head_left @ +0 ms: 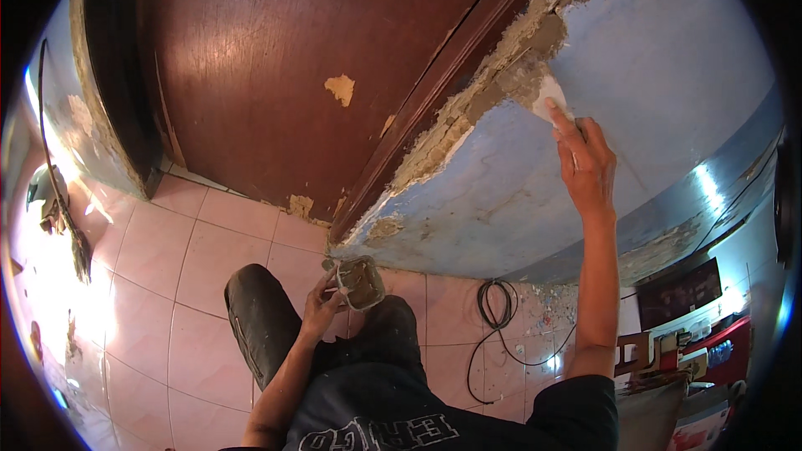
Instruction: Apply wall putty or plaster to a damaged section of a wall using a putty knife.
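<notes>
My right hand [585, 146] grips a pale putty knife [548, 90], which is against a patch of grey-brown filler [522, 75] on the rough strip between the dark red wooden door frame [430, 83] and the light blue wall [643, 42]. Low in front of me, my left hand [326, 305] holds a small container [362, 282] with grey-brown filler in it, above my knee. The wooden door [251, 58] has a chipped pale spot near its middle.
Pink tiled floor [200, 292] lies around my legs. A coiled black cable [493, 301] is on the floor beside the wall. A long dark broom-like item [63, 217] stands at the far left. A dark screen [677, 288] and cluttered red furniture [718, 351] are at the lower right.
</notes>
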Motion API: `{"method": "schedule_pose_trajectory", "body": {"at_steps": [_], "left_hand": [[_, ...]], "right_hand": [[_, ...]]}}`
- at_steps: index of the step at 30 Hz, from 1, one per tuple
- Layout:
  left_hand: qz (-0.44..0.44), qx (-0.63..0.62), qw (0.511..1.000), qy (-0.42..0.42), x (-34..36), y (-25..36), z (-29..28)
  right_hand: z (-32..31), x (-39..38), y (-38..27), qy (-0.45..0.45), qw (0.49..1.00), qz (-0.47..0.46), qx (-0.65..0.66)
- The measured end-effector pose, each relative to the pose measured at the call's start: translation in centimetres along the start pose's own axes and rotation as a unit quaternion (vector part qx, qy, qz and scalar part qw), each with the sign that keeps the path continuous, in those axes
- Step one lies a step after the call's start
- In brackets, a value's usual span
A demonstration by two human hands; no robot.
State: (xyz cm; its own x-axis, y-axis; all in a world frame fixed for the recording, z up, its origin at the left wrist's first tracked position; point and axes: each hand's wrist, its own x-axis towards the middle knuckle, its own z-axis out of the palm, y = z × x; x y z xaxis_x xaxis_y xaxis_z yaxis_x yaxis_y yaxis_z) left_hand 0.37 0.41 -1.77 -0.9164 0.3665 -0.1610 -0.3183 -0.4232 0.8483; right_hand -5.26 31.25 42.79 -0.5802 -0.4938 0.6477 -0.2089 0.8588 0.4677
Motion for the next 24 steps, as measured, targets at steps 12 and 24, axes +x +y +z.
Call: {"method": "schedule_pose_trajectory", "body": {"at_steps": [12, 24], "left_hand": [[0.001, -0.013, 1.0, -0.004, 0.1, -0.3, -0.1], [-0.01, -0.002, 1.0, 0.004, 0.0, 0.0, 0.0]], "right_hand": [[1.8, -1.9, 1.9, -0.006, 0.999, -0.029, -0.04], [0.8, -0.4, 1.3, 0.022, 1.0, -0.021, -0.001]]}}
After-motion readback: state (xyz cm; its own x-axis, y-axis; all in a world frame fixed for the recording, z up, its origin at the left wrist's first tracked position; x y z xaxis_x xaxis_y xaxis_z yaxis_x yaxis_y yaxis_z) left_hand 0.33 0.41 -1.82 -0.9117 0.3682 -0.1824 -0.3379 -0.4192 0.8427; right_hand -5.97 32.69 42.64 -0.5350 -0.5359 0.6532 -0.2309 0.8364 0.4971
